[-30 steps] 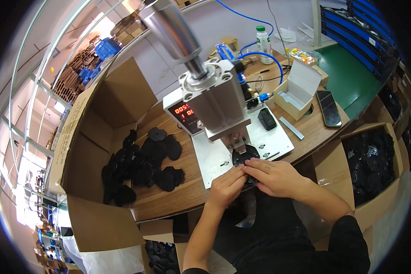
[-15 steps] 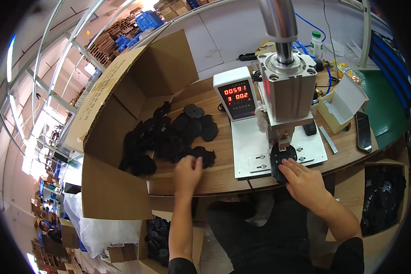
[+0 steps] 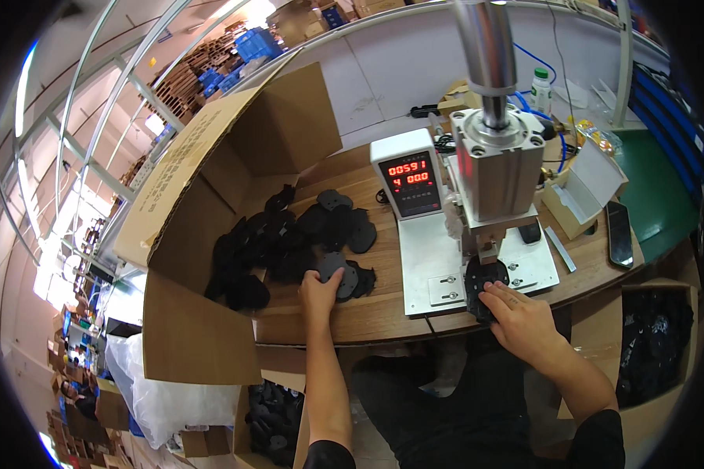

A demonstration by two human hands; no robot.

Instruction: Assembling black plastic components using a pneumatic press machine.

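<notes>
My left hand [image 3: 319, 295] pinches a flat, round black plastic plate [image 3: 339, 275] by its edge, thumb on top. This plate is lifted at the right side of a heap of similar black plates [image 3: 278, 238] spread from the open carton onto the wooden table. My right hand [image 3: 520, 316] has its fingers pressed on the near end of a black plastic part [image 3: 477, 295]. That part lies on the white base plate [image 3: 421, 270] of a bench press [image 3: 497, 168], its far end beneath the press head [image 3: 487, 248]. My fingers hide some of its near end.
A large open carton [image 3: 199, 313] stands on its side at the left. Beside the press are a white control box [image 3: 406, 173] with a red display, a small open box [image 3: 575, 207] and a phone [image 3: 619, 234]. Below the table, cartons of black parts [image 3: 655, 344] stand right and left.
My left hand has closed on a plate from the heap and raised it. My right hand stays on the part under the press. The display's digits have changed, and the view has shifted slightly.
</notes>
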